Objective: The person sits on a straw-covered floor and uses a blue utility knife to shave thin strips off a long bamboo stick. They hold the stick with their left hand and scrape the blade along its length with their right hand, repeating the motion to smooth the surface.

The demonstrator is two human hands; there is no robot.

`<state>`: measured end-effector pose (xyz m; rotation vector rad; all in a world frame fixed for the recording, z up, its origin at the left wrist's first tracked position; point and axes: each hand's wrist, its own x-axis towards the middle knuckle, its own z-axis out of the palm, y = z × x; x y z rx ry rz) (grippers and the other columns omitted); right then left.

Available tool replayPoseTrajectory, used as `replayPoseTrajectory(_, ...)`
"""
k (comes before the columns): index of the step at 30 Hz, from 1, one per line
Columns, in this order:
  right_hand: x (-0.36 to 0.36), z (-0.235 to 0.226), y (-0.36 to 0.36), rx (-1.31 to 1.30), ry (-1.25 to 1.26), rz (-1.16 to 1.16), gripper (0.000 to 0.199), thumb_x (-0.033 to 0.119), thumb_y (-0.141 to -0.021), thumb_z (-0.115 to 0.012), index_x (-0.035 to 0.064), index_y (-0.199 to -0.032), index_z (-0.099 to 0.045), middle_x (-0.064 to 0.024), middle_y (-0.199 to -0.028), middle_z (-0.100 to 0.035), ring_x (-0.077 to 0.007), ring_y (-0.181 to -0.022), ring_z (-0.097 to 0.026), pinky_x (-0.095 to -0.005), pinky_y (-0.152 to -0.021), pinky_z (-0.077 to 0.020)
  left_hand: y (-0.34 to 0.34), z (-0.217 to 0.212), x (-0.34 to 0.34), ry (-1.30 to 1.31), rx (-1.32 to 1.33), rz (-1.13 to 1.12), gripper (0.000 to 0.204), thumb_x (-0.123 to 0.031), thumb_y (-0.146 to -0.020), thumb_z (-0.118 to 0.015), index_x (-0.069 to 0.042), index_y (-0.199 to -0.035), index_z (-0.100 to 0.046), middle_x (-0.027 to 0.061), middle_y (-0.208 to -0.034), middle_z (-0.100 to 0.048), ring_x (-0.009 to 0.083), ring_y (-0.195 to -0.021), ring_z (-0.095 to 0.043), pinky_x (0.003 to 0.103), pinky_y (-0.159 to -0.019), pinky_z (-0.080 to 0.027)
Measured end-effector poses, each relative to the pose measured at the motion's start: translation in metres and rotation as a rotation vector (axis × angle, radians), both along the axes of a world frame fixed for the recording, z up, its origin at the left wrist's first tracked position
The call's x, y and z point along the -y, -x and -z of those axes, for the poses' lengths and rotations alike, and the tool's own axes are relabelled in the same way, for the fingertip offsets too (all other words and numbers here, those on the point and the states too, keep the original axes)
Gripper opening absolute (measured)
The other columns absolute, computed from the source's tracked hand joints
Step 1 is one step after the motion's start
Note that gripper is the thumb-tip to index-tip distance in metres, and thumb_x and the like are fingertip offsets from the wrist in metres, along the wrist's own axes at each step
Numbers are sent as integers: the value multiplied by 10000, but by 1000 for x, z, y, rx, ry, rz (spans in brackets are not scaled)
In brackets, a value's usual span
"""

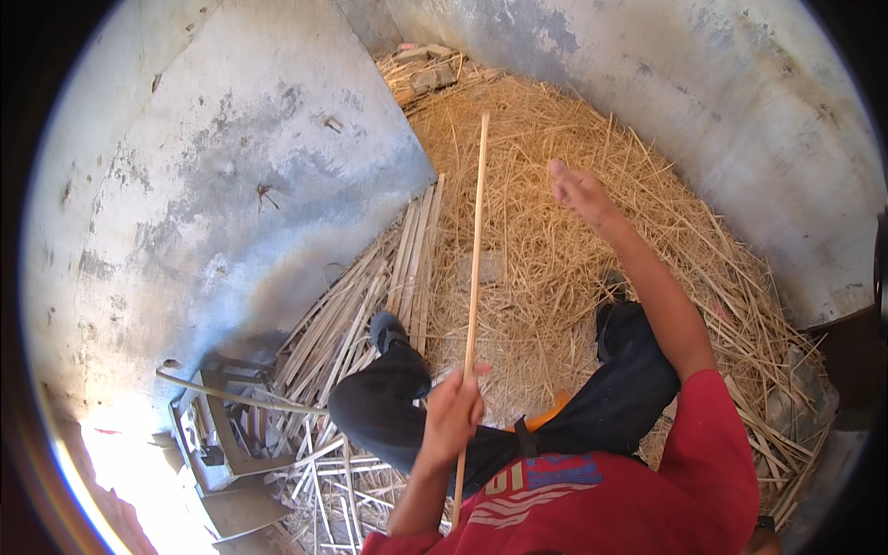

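Pointing forward lengthwise, pale strip (476,250), left hand (452,412) gripping, right hand (581,192), closure unclear

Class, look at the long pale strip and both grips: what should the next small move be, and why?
Probably bring the right grip toward the upper part of the long pale strip to steady it: the left grip is closed around it low down, the right grip is apart, to its right, and neither is on the far end, which shows against the straw.
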<state>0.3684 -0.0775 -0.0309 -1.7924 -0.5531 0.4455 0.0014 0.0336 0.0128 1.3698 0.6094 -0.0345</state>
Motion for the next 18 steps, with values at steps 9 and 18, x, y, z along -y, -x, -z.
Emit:
replayPoseTrajectory(9,-10,-32,56,-279,-295,-6,304,343,-925,-633,80,-779,-588,64,-509,-367,-57,-405,-321,-231,-385,-264,-62,17,10,170,165,156,332,-234,-1040,-371,-2,-1225,-519,-40,-588,-425,31,-455,-356,171,-442,-311)
replayPoseTrajectory(18,12,-31,6,-283,-396,234,357,371,-928,-622,32,-816,-614,74,-488,-333,-51,-386,-290,-243,-382,-260,29,25,28,169,79,251,320,-226,-1038,-387,4,-1210,-529,-42,-601,-454,19,-465,-385,165,-443,-317)
